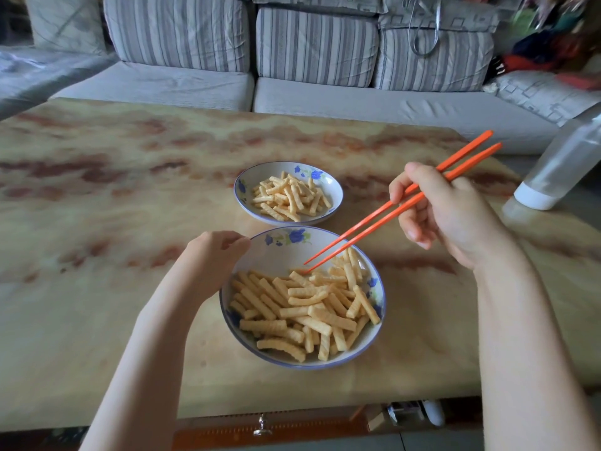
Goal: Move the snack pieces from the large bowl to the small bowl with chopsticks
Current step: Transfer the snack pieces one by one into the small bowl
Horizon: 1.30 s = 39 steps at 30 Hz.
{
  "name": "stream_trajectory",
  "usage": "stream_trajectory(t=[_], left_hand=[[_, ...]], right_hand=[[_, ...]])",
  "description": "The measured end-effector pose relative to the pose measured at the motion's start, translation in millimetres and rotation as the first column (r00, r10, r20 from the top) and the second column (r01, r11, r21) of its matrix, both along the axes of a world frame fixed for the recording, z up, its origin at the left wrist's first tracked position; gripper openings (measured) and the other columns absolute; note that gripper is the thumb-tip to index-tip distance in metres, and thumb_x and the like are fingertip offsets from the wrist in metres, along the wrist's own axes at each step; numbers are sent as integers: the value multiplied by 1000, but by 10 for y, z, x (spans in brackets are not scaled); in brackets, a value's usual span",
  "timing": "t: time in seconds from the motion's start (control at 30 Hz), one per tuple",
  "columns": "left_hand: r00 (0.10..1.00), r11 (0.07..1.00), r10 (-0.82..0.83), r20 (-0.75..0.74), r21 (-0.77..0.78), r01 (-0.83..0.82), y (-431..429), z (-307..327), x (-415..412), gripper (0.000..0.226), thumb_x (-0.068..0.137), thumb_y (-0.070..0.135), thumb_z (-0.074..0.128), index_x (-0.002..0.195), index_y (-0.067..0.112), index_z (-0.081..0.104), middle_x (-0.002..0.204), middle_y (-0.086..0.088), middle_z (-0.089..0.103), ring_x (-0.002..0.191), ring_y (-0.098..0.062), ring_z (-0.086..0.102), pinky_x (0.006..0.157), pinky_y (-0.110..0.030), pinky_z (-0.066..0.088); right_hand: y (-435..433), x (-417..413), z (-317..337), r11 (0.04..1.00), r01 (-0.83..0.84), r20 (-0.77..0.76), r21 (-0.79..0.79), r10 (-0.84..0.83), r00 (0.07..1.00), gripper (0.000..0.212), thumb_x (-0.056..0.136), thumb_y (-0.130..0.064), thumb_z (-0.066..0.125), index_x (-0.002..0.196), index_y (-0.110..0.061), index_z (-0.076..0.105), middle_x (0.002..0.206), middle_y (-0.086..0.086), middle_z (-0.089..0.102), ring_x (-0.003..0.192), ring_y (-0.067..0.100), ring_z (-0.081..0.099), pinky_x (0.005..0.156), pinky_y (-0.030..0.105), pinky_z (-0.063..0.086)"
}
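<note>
The large white bowl (276, 252) with blue flowers stands near me on the table, full of ridged yellow snack sticks (305, 310). Just behind it is the small bowl (328, 183), also holding several sticks (289, 196). My right hand (445, 209) grips a pair of orange chopsticks (383, 216); their tips reach down into the far side of the large bowl and touch the pile, slightly apart, with nothing lifted between them. My left hand (211, 255) holds the large bowl's left rim, thumb on the edge.
The marble-patterned table (113, 196) stretches wide to the left. A clear plastic bottle (559, 167) lies tilted at the table's right edge. A striped grey sofa (312, 60) stands behind the table. A drawer knob (262, 426) shows below the front edge.
</note>
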State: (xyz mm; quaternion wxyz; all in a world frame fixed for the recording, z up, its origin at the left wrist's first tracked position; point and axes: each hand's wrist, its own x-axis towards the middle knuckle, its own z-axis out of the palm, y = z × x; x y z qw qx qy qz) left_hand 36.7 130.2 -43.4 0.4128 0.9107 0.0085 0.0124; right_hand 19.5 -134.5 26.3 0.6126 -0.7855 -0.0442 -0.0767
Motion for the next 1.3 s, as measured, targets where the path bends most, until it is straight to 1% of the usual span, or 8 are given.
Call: stream_trajectory(t=[0.2,0.3,0.47,0.57,0.73,0.9,1.07,1.3], left_hand=[[1000,1000,1,-6,0,-1,6,-21,15,17,94,27,50,86,25,65,91,-8,67,77,-21,55,60,-19,39],[1000,1000,1,-6,-7,-1,9,-21,15,18,94,27,50,86,24,66,90,-9,67,77,-22,55,61,-19,39],[1000,1000,0,-5,-17,0,7,-18,9,19,94,26,50,86,23,67,91,-10,68,82,-26,58,63,-20,41],[1000,1000,0,-5,-20,0,2,-12,2,20,94,26,49,89,21,68,91,-10,68,82,-26,58,62,-21,41],[1000,1000,1,-8,-15,-1,-2,-10,10,20,94,27,49,88,22,67,91,-9,67,80,-24,57,59,-22,40],[1000,1000,-2,-10,-19,1,8,-24,23,20,94,27,49,87,22,68,92,-10,68,85,-27,60,63,-24,42],[1000,1000,-5,-9,-10,5,3,-17,22,21,94,27,49,90,20,69,92,-9,68,84,-25,59,62,-23,41],[1000,1000,12,-9,1,-12,-2,-15,23,20,94,28,49,90,23,68,93,-8,68,84,-24,59,61,-19,40]], right_hand=[[26,54,-54,995,75,3,60,-76,997,41,102,-24,32,68,-10,50,36,7,45,29,20,35,35,19,22],[40,66,-43,979,129,31,155,-135,990,42,102,-24,31,67,-10,50,35,5,45,29,19,36,36,19,23],[93,144,-50,884,249,129,395,-322,938,39,100,-18,32,65,-12,49,39,-2,48,30,18,39,40,28,23],[153,202,-89,834,317,130,452,-414,901,38,100,-17,32,65,-12,48,39,-3,48,32,17,42,39,24,27],[286,316,-160,818,357,131,450,-456,880,40,101,-18,31,65,-11,48,37,0,47,31,17,42,37,19,31],[370,413,-256,836,337,140,433,-432,891,41,102,-20,30,67,-11,48,37,0,49,32,18,43,40,24,32],[380,481,-351,887,317,172,337,-389,905,42,104,-22,30,70,-11,50,40,3,55,33,18,47,39,21,31],[306,427,-359,882,323,190,344,-402,896,42,104,-22,30,70,-11,51,41,4,56,34,20,48,40,22,33]])
